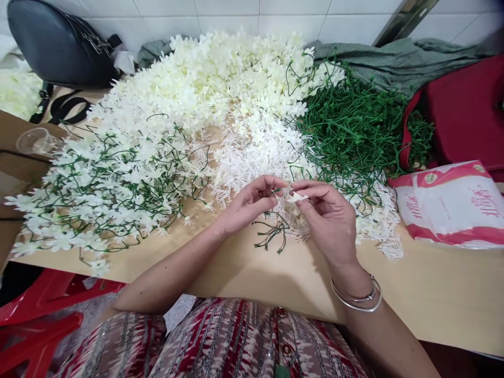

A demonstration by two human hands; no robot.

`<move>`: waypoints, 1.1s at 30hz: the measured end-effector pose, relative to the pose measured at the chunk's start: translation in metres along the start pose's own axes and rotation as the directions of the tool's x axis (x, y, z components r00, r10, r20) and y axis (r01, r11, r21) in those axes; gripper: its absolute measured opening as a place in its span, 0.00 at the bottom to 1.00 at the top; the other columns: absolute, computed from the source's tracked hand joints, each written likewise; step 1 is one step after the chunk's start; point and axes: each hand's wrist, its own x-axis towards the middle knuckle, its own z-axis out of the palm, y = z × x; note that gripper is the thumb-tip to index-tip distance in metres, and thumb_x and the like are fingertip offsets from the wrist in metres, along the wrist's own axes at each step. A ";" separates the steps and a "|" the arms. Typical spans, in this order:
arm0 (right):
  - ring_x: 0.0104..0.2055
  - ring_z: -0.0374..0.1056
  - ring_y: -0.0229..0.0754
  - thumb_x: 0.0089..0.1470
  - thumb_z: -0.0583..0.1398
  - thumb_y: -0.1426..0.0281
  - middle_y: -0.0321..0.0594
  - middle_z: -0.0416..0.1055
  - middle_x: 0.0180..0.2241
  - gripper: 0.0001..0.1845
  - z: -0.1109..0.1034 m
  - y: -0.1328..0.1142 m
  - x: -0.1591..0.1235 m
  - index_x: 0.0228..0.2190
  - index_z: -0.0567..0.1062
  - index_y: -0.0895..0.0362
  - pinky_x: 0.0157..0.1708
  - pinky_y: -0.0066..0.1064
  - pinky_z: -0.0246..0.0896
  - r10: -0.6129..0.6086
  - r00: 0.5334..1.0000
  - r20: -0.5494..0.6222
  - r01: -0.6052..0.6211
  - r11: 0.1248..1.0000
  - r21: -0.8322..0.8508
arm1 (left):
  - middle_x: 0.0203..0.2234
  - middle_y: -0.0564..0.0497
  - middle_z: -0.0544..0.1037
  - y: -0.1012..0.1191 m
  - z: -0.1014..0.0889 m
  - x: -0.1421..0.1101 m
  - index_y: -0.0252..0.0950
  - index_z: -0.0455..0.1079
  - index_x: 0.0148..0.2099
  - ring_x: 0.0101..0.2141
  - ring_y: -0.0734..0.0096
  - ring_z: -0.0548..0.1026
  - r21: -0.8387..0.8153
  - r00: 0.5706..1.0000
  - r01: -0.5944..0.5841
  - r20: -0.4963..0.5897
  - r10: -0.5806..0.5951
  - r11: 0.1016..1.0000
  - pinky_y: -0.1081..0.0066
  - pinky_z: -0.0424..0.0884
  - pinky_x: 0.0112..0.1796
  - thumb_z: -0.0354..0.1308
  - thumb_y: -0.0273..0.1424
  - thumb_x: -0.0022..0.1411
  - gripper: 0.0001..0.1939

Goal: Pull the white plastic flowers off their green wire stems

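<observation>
My left hand [252,202] and my right hand [328,215] meet over the front middle of the table. A small white artificial flower [297,198] is pinched between my right thumb and fingers. Green plastic stem [274,215] pieces hang at my left fingertips, which are closed on a bit of green stem. Just beneath lie loose green stems [271,236]. Behind my hands spreads a heap of white stamen pieces [255,157], and beyond it a large pile of white petals [220,73].
Flowers with green stems [118,184] are piled at the left, and bare green stems [354,126] at the right. A pink-and-white packet [449,205] and a red bag [468,110] lie far right. A black bag [59,42] stands back left, near a clear plastic cup [37,142].
</observation>
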 end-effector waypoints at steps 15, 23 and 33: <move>0.37 0.75 0.39 0.56 0.69 0.69 0.35 0.81 0.37 0.03 -0.009 0.013 0.000 0.35 0.81 0.50 0.40 0.33 0.71 0.191 0.981 0.032 -0.193 0.970 0.150 | 0.34 0.48 0.84 -0.004 0.001 0.000 0.38 0.82 0.44 0.31 0.75 0.79 0.166 0.986 -0.122 -0.092 0.139 0.978 0.73 0.77 0.34 0.68 0.41 0.64 0.13; 0.45 0.75 0.42 0.60 0.67 0.65 0.37 0.80 0.42 0.02 -0.008 0.002 -0.001 0.35 0.80 0.49 0.48 0.38 0.71 0.215 0.972 0.093 -0.226 0.964 0.142 | 0.31 0.48 0.86 0.001 0.007 -0.006 0.36 0.83 0.43 0.33 0.69 0.85 0.283 0.983 -0.074 -0.144 0.118 0.956 0.74 0.81 0.35 0.70 0.41 0.62 0.14; 0.42 0.74 0.40 0.56 0.67 0.69 0.38 0.79 0.38 0.01 -0.009 -0.004 0.003 0.32 0.80 0.52 0.46 0.35 0.70 0.240 0.960 0.141 -0.251 0.966 0.068 | 0.34 0.50 0.87 0.003 0.002 -0.008 0.38 0.83 0.44 0.32 0.75 0.84 0.625 0.925 -0.305 0.016 0.379 0.718 0.79 0.77 0.36 0.67 0.33 0.67 0.06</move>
